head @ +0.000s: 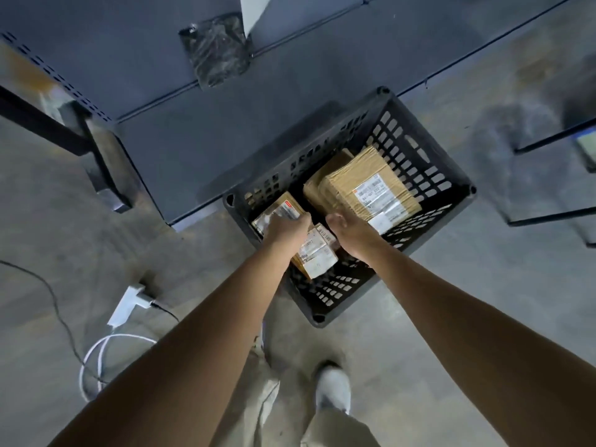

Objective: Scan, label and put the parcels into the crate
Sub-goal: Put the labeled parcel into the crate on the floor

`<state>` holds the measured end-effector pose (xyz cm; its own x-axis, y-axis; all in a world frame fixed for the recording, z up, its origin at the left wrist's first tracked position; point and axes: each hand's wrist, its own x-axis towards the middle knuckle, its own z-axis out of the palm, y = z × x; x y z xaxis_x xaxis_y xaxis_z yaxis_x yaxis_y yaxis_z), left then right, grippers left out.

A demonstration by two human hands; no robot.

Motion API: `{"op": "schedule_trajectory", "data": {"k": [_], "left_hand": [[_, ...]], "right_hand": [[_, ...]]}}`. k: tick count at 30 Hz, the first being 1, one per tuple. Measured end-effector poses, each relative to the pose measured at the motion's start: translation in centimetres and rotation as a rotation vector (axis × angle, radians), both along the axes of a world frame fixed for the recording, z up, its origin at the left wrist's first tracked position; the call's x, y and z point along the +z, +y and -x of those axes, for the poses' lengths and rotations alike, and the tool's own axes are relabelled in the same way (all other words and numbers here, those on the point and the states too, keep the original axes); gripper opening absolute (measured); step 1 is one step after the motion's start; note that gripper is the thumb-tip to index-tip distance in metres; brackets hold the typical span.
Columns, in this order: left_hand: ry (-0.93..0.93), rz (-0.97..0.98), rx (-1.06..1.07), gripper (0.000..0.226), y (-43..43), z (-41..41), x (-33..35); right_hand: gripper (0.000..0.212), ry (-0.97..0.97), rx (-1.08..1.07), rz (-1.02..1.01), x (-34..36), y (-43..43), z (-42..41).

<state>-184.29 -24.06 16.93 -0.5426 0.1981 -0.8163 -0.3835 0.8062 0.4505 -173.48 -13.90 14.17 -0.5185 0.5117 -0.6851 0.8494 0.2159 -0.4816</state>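
Low on the left of the floor, a white power strip (129, 304) and its looped cable (96, 359) lie well apart from the crate (429, 162), so they do not hem the arms in. Over the crate's left corner the left hand (285, 225) curls its fingers down onto a small labelled parcel (283, 208) — likely seating it against the wall, label up. Just right of it a second small parcel (317, 254) lies tilted between the two wrists. The right hand (350, 233) reaches down beside that parcel; its fingers are hidden, so I cannot tell whether it holds anything. Further right the large parcel (371, 191) rests on a flatter parcel (317, 185), close to the right wall — open room seems left only toward the near corner.
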Motion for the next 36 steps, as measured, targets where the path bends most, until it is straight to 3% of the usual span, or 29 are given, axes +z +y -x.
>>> {"op": "schedule_trajectory", "data": {"k": [5, 11, 16, 27, 36], "left_hand": [[0.231, -0.032, -0.082, 0.08, -3.8, 0.1, 13.6], [0.512, 0.019, -0.125, 0.09, -11.0, -0.8, 30.3], [0.687, 0.063, -0.168, 0.092, -16.4, -1.0, 40.3], [0.991, 0.226, -0.155, 0.09, -34.6, 4.7, 53.7], [1.108, 0.202, -0.155, 0.093, -55.6, 16.3, 59.0]], "right_hand": [[0.055, 0.087, 0.096, -0.256, 15.1, -1.1, -0.4], [0.066, 0.174, 0.221, -0.341, 33.1, -5.0, 0.4], [0.07, 0.265, 0.335, -0.411, 43.7, -10.0, 1.6], [0.071, 0.451, 0.593, -0.533, 55.7, -24.1, 10.3], [0.067, 0.56, 0.617, -0.586, 60.6, -45.5, 22.9]]}}
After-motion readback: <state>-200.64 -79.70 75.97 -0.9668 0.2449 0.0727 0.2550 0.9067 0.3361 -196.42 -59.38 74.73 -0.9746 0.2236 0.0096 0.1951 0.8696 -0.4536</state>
